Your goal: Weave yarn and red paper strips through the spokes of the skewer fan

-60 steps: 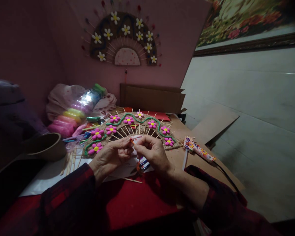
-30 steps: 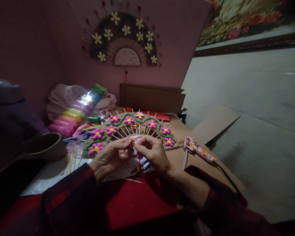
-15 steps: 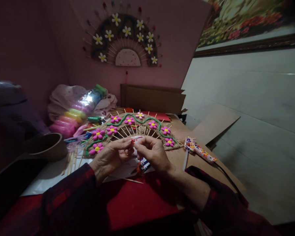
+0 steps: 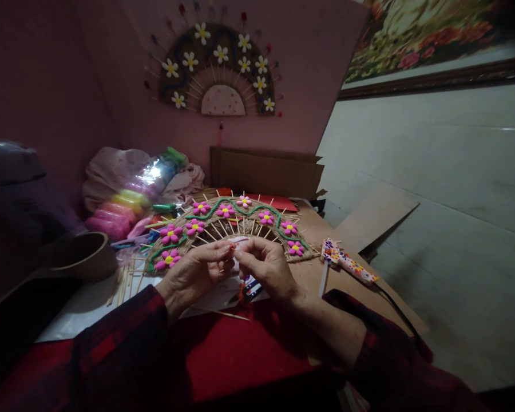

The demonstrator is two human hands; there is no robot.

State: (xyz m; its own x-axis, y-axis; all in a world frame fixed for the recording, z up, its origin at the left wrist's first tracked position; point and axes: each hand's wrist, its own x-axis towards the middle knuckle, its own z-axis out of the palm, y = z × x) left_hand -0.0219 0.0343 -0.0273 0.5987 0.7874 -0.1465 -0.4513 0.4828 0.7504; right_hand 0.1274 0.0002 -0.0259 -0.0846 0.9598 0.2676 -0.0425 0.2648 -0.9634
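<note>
My left hand (image 4: 201,269) and my right hand (image 4: 268,266) meet at the fingertips in front of the fan-shaped craft. Both pinch a thin piece of orange yarn (image 4: 232,247), mostly hidden by the fingers. More orange strands (image 4: 241,293) dangle below my right hand. Behind the hands lies the half-round twine-wrapped craft (image 4: 257,229), with pink clay flowers (image 4: 266,217), a wavy green clay vine (image 4: 278,220) and wooden sticks sticking out. Dark-handled scissors or a similar tool (image 4: 253,290) lie partly covered beneath my right hand.
A flower-patterned glue gun (image 4: 347,263) with a black cord lies right. At left are a round pot (image 4: 88,254), loose sticks (image 4: 124,283) and bagged coloured clay (image 4: 129,200). Cardboard (image 4: 266,174) stands behind; a similar craft (image 4: 218,66) hangs on the wall.
Almost nothing differs. Both hands keep their pinch on the orange yarn in the same place, with only a tiny shift of the fingers.
</note>
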